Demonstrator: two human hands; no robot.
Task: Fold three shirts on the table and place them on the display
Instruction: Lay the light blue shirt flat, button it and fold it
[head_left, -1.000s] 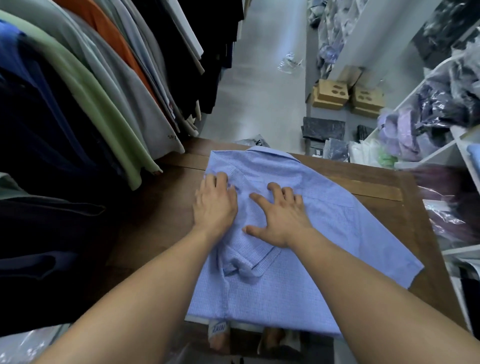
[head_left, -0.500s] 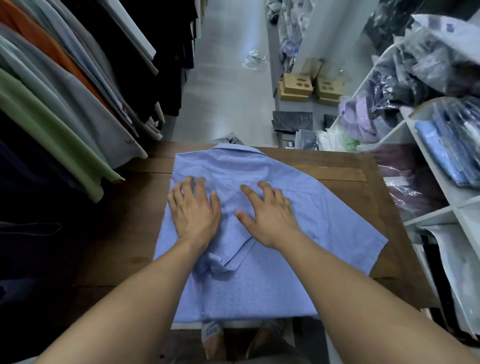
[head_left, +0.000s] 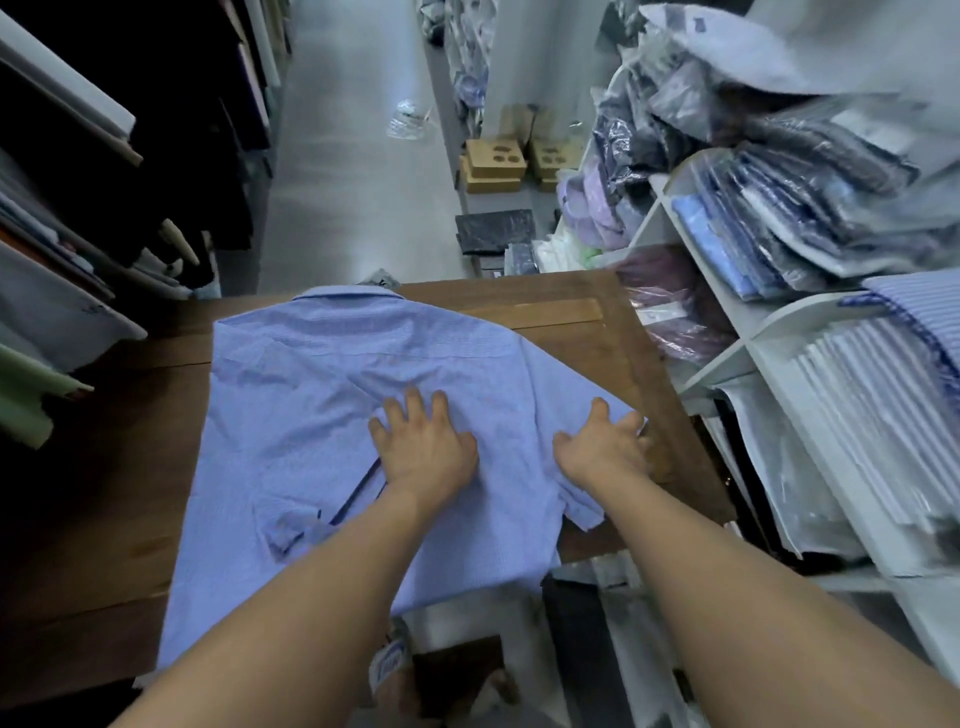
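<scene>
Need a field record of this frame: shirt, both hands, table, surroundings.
shirt: light blue, spread on the table, collar at far edge, left side folded in
table: brown wood
left hand: flat on the shirt's middle
right hand: on the right sleeve near its hem; grip unclear
shelves: white, on the right, holding bagged shirts
hanging garments: on the left

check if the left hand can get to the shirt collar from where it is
Probably yes. The left hand lies flat on the middle of the shirt, and only bare fabric lies between it and the collar at the far side of the table.
</scene>
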